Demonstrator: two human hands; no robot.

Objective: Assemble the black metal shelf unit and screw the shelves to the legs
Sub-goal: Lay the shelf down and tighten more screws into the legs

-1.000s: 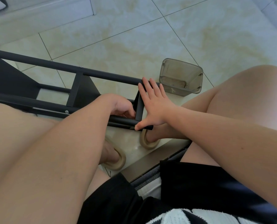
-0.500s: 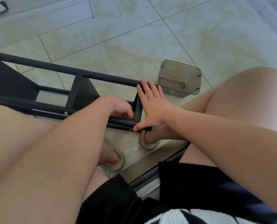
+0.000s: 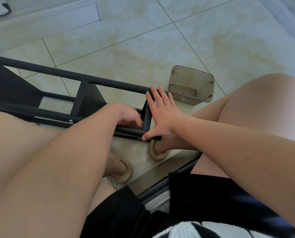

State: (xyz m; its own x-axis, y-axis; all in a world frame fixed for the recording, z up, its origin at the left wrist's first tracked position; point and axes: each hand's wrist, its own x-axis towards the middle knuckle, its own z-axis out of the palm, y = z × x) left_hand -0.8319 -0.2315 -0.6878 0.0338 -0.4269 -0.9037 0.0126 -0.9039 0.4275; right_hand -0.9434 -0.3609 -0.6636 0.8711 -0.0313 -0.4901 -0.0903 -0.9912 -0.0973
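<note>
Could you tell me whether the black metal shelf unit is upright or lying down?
Lying down: legs of the black metal shelf unit run along the tiled floor.

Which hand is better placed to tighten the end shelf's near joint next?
Left, probably: the left hand curls its fingers right at that joint on the near leg, while the right hand lies flat, bracing the end shelf.

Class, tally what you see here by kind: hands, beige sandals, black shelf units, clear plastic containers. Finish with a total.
Hands: 2, the left hand and the right hand
Beige sandals: 2
Black shelf unit: 1
Clear plastic container: 1
Total: 6
</note>
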